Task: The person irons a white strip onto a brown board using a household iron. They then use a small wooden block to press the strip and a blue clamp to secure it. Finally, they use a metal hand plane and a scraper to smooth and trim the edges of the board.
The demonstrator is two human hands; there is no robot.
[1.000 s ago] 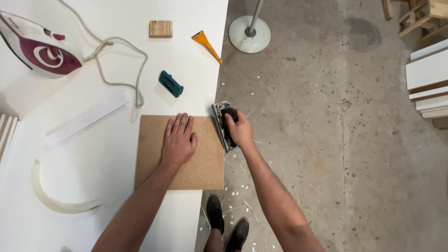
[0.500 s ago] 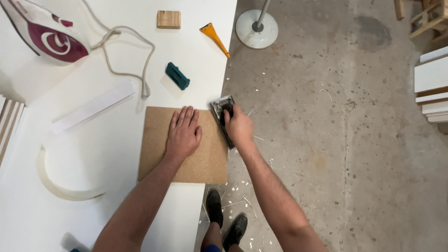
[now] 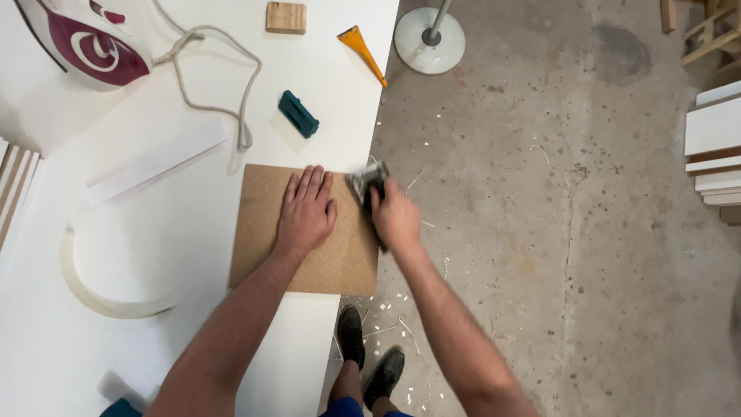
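Edge-trimming step: left hand [image 3: 306, 212] pressed flat on the chipboard panel [image 3: 266, 232]; right hand [image 3: 395, 216] gripped a blurred edge trimmer [image 3: 364, 181]. Next stroke needed steady pressure along the edge.

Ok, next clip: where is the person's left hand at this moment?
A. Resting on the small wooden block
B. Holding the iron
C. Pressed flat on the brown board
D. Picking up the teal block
C. The left hand lies palm down with fingers spread on the brown board, while the right hand grips a metal tool at the board's right edge.
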